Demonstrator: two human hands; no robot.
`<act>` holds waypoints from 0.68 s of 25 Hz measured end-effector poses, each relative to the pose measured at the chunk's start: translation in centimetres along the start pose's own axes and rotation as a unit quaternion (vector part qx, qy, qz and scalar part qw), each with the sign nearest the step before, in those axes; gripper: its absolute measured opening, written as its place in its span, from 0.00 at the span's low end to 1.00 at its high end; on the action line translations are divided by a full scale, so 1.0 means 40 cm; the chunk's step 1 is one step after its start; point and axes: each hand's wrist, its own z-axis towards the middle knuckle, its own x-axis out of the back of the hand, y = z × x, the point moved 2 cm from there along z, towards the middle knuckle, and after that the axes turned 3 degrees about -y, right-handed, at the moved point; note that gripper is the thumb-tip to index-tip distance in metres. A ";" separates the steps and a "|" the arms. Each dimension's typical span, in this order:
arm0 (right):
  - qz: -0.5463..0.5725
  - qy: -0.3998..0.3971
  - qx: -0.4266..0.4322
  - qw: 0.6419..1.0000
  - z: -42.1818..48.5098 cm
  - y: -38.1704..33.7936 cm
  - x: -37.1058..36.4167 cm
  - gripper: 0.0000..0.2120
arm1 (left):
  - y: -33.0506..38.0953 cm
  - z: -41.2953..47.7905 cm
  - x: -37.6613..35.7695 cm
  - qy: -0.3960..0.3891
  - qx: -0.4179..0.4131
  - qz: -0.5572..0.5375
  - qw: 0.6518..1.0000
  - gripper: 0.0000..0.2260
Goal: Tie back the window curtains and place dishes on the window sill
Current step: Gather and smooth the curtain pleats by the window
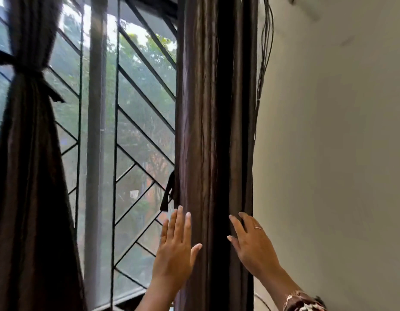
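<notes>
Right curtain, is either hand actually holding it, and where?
Nothing is held. The left hand presses flat on the window-side edge of the right curtain, the right hand on its wall-side edge, fingers straight.

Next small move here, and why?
Probably lift the left hand to take the dark tie dangling just above its fingertips. The right curtain hangs gathered but unbound; the right hand rests against its other edge, and the left curtain is already tied.
</notes>
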 end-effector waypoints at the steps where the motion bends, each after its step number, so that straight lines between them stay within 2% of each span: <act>1: 0.004 0.009 0.006 1.000 0.032 0.021 -0.005 0.23 | 0.005 0.030 -0.003 0.019 -0.016 0.027 0.999 0.28; 5: 0.019 0.060 0.027 0.998 0.164 0.066 -0.004 0.21 | -0.002 0.158 0.010 0.049 -0.033 0.054 0.997 0.33; 17: 0.010 0.187 0.111 0.976 0.591 0.092 -0.006 0.18 | -0.092 0.550 0.018 0.135 -0.062 0.099 0.984 0.31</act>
